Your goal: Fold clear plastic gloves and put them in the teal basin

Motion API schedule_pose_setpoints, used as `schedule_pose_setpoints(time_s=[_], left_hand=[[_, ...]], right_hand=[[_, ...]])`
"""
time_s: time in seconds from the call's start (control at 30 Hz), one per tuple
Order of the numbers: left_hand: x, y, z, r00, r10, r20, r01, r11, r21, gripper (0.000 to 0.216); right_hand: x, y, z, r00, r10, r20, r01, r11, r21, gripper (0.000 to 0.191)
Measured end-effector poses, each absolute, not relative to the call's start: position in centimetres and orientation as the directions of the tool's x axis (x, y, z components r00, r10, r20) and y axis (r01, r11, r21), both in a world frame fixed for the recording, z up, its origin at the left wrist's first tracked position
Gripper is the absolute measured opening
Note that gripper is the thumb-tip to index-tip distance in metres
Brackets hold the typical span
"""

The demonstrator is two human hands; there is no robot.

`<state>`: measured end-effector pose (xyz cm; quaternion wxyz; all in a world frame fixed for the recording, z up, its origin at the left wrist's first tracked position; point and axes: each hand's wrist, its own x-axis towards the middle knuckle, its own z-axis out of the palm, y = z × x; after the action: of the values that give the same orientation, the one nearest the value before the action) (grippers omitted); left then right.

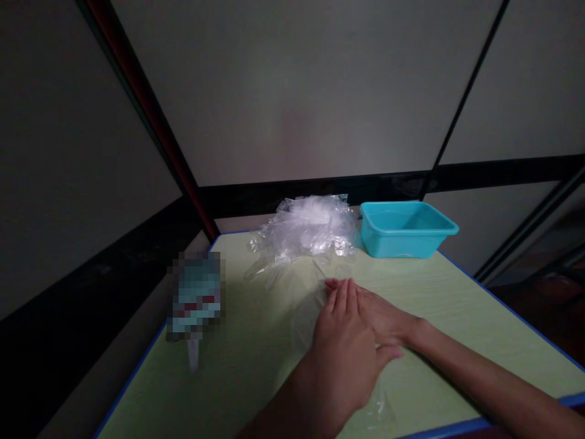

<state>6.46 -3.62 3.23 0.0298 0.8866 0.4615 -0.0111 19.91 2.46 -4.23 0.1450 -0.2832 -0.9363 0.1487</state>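
My left hand (345, 341) lies over my right hand (381, 311), its fingers stretched flat across the back of it and its thumb out to the right. My right hand rests palm down, with fingertips just showing past the left ones; most of its fingers are hidden. Beneath both hands, a thin clear plastic piece (304, 320) is spread on the table, apparently a disposable glove, though its outline is faint. Another part of clear plastic shows below my left wrist. Beyond my hands sits a heap of similar crumpled clear plastic pieces (311, 228).
A turquoise plastic basin (406, 241) stands at the table's back right, beside the heap. At the left edge is a blurred-out item (196, 299) with a pale strip hanging below it. The pale green table (247, 366) has blue edges and meets grey panels behind.
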Motion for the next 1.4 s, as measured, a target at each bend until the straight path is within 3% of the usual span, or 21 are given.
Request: schedule_pose_setpoints(time_s=[0.17, 0.37, 0.63, 0.93, 1.1, 1.4], left_hand=[[5.3, -1.8, 2.4, 0.713, 0.701, -0.021, 0.699, -0.713, -0.052, 0.079], [1.0, -2.3, -0.2, 0.851, 0.511, 0.118, 0.512, -0.859, 0.026, 0.069], [-1.2, -2.6, -1.8, 0.804, 0.58, 0.128, 0.565, -0.814, 0.137, 0.05], [-1.5, -1.9, -2.2, 0.761, 0.628, 0.163, 0.593, -0.775, 0.217, 0.039], [-2.2, -0.9, -2.8, 0.742, 0.63, 0.229, 0.583, -0.775, 0.243, 0.044], [-3.0, 0.6, -1.9, 0.871, 0.488, 0.056, 0.464, -0.855, 0.232, 0.06]], right_hand=[[20.4, 3.1, -3.7, -0.764, 0.608, 0.217, 0.507, 0.773, -0.382, 0.052], [21.3, 4.2, -3.1, -0.789, 0.562, 0.248, 0.47, 0.812, -0.345, 0.045], [19.5, 6.3, -2.6, -0.821, 0.552, 0.15, 0.484, 0.81, -0.331, 0.043], [18.9, 10.8, -3.7, -0.745, 0.634, 0.207, 0.565, 0.765, -0.309, 0.042], [18.9, 10.5, -2.9, -0.743, 0.633, 0.22, 0.567, 0.769, -0.296, 0.043], [19.8, 5.9, -2.3, -0.793, 0.588, 0.161, 0.505, 0.781, -0.368, 0.046]])
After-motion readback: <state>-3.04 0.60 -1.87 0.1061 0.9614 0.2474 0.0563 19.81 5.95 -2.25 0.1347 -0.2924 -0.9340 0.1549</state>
